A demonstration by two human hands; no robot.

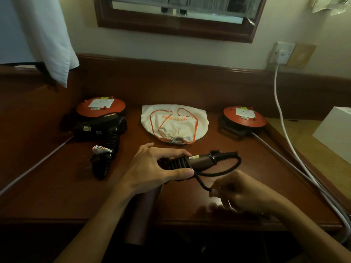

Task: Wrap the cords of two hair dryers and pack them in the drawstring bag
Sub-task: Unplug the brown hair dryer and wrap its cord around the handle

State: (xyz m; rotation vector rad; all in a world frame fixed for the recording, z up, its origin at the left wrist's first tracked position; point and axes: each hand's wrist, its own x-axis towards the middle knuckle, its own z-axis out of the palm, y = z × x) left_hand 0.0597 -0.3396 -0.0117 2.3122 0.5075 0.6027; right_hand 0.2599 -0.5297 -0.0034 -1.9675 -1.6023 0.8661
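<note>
Here the left hand (152, 168) grips the brown hair dryer (197, 162) around its handle, fingers and thumb curled over the coils of cord (177, 164) already wound there. The handle's long axis runs left to right, and the barrel points down toward the person. The right hand (239, 192) lies just right of and nearer than the handle, pinching the free cord end, so it is placed to carry the next turn. The 2nd hair dryer (98, 128) lies wrapped at left, and the drawstring bag (174, 122) sits cinched beyond both hands on the wooden desk (247, 168).
</note>
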